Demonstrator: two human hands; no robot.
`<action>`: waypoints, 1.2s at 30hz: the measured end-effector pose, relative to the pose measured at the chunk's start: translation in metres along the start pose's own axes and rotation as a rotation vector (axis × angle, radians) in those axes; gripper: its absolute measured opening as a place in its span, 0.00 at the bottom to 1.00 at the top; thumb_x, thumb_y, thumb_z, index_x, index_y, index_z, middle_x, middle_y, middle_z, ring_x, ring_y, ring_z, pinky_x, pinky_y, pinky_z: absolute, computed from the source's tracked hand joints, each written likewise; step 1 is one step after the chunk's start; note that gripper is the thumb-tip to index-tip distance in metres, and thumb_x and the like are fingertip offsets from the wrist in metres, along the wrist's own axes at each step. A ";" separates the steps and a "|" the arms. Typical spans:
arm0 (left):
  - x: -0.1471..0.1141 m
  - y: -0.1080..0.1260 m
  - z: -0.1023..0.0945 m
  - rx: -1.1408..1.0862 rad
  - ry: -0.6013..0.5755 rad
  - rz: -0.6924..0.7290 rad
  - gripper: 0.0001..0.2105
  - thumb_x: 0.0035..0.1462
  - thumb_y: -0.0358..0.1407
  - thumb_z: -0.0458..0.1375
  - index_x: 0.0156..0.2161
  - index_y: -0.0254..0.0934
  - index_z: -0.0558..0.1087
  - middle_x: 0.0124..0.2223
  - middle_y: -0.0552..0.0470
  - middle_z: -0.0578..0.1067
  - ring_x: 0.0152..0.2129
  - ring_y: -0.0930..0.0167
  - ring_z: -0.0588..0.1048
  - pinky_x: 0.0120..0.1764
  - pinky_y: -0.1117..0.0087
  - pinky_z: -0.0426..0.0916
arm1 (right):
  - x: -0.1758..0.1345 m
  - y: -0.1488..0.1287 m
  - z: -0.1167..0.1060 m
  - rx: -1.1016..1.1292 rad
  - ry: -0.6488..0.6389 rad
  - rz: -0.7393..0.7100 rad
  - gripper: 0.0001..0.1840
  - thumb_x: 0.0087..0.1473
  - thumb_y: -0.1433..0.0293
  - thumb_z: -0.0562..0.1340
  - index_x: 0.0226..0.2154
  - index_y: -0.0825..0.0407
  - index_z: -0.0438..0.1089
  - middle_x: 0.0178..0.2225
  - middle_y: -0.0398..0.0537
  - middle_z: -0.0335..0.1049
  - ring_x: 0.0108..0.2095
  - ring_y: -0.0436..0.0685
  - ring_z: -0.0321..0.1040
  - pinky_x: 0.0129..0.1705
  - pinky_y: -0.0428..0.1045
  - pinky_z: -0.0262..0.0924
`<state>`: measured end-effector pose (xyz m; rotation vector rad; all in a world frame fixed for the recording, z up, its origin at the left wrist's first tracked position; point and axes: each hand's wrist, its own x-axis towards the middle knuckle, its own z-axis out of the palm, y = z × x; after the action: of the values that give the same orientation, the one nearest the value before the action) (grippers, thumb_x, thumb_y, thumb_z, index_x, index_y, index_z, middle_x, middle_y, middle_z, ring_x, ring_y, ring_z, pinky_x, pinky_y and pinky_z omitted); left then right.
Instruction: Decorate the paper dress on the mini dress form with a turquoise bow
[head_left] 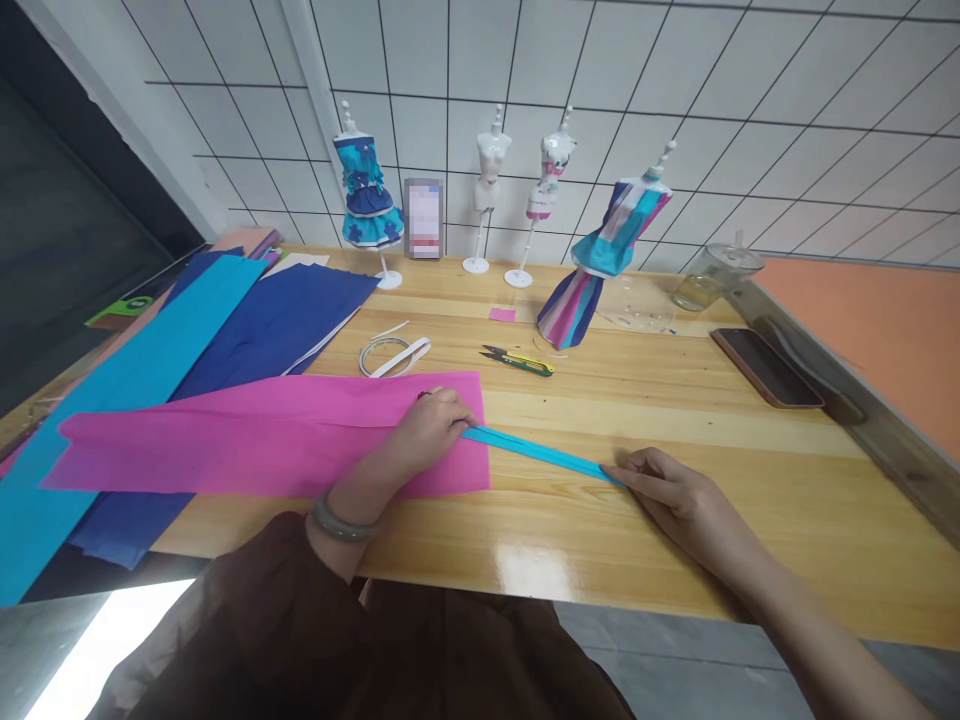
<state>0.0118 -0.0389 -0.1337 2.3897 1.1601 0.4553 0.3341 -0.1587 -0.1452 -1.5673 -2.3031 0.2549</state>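
Centrally, a thin turquoise fabric strip [536,451] runs slantwise across the wooden desk [675,420], left hand [431,425] pinching its upper-left end over pink cloth [262,435], right hand [675,495] pinching the lower-right end

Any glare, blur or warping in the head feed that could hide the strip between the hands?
Head view: glare patch on the table sits below the blue strip, not over it; left hand and right hand are sharp; wall tile lines bow from lens distortion; the card by the mannequins is blurred out; bottom-left corner is blown white.
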 end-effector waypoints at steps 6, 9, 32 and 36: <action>-0.001 0.002 -0.001 0.046 -0.010 0.013 0.11 0.58 0.26 0.51 0.37 0.37 0.77 0.37 0.49 0.74 0.37 0.68 0.70 0.42 0.66 0.63 | -0.002 0.002 0.002 -0.018 0.010 -0.010 0.17 0.61 0.68 0.51 0.46 0.45 0.72 0.34 0.50 0.67 0.32 0.52 0.68 0.31 0.47 0.62; -0.001 0.001 0.001 0.099 -0.017 0.048 0.12 0.59 0.27 0.51 0.38 0.36 0.77 0.36 0.48 0.74 0.37 0.68 0.70 0.41 0.67 0.62 | -0.002 0.003 0.003 -0.027 0.011 -0.019 0.17 0.61 0.68 0.51 0.46 0.45 0.71 0.35 0.50 0.68 0.31 0.52 0.68 0.31 0.47 0.63; -0.013 0.015 0.004 0.621 0.013 0.322 0.07 0.57 0.26 0.52 0.29 0.32 0.70 0.34 0.46 0.68 0.36 0.66 0.63 0.37 0.65 0.60 | -0.005 0.004 0.007 -0.101 0.024 -0.025 0.18 0.61 0.70 0.51 0.49 0.45 0.70 0.36 0.50 0.68 0.32 0.52 0.69 0.31 0.46 0.62; -0.016 0.020 0.004 0.696 -0.009 0.334 0.07 0.56 0.25 0.53 0.28 0.32 0.69 0.33 0.46 0.68 0.34 0.65 0.63 0.36 0.64 0.60 | -0.006 0.003 0.009 -0.149 0.033 -0.011 0.18 0.61 0.70 0.50 0.49 0.46 0.70 0.37 0.50 0.68 0.33 0.53 0.69 0.31 0.47 0.62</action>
<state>0.0177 -0.0636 -0.1283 3.2048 1.0276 0.1439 0.3349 -0.1630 -0.1556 -1.6147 -2.3518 0.0556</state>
